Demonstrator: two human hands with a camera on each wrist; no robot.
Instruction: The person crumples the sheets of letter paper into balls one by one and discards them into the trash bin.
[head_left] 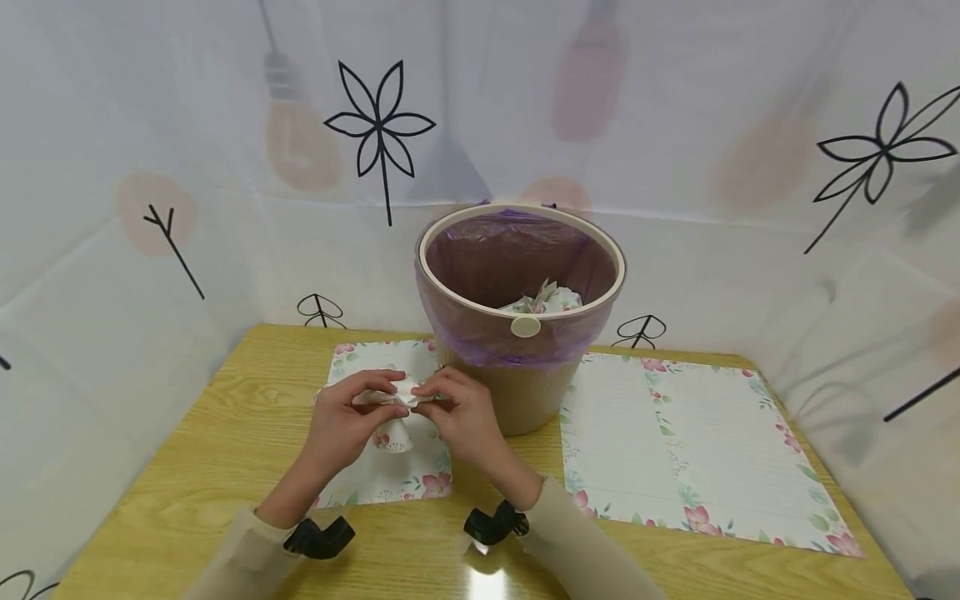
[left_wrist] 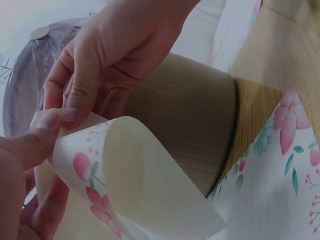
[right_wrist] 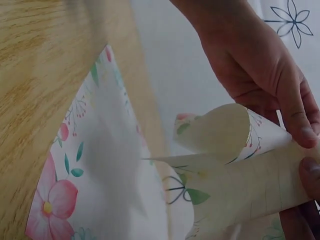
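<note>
Both hands meet over a flower-bordered sheet (head_left: 352, 492) at the left of the table. Between them is a piece of floral paper (head_left: 395, 435), bunched at its top, its lower part hanging in a loose curl. The left hand (head_left: 339, 421) pinches its left side between thumb and fingers; the right hand (head_left: 463, 414) pinches the other side, thumb tips close together. In the left wrist view the curled paper (left_wrist: 85, 170) flares open toward the camera. The right wrist view shows the paper (right_wrist: 240, 185) with a rolled flap above a flatter, lined part.
A beige bin (head_left: 525, 400) with a purple liner stands just beyond the right hand, crumpled floral paper (head_left: 558, 300) inside. More flower-bordered sheets (head_left: 615, 450) lie on the right of the wooden table (head_left: 195, 467). A printed cloth (head_left: 495, 150) hangs behind.
</note>
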